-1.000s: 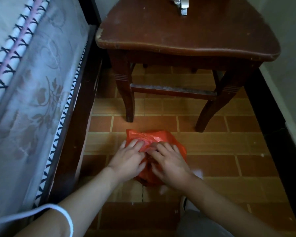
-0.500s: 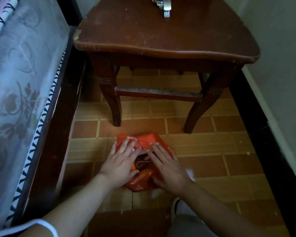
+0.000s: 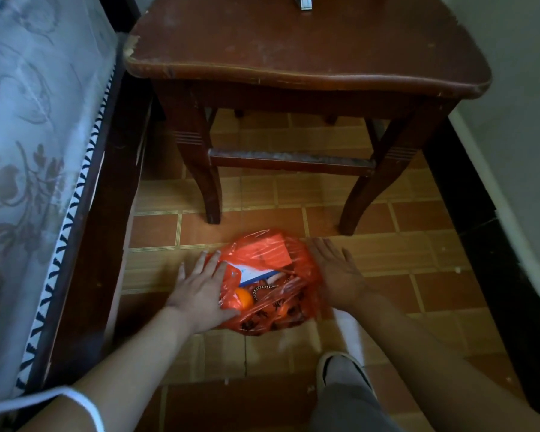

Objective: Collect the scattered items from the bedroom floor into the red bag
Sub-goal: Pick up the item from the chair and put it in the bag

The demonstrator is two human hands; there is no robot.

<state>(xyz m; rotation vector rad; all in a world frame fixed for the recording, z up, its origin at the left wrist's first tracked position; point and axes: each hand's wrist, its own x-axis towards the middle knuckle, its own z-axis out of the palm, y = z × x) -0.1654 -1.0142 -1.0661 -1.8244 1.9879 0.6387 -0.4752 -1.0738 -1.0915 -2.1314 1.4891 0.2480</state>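
Red bag (image 3: 264, 257) — translucent, crinkled, bulging

No readable text, brand, number or sign anywhere. Red bag (image 3: 264, 275), on floor tiles near centre: dark printed marks along near side, character-like, too blurred and crumpled to read. White-and-blue card (image 3: 253, 272) inside bag: no lettering legible. Metal object (image 3: 304, 0) at far edge of wooden table (image 3: 306, 42): cut off by frame, no marking visible. Patterned bed cover (image 3: 28, 151), left: floral print only, no words.
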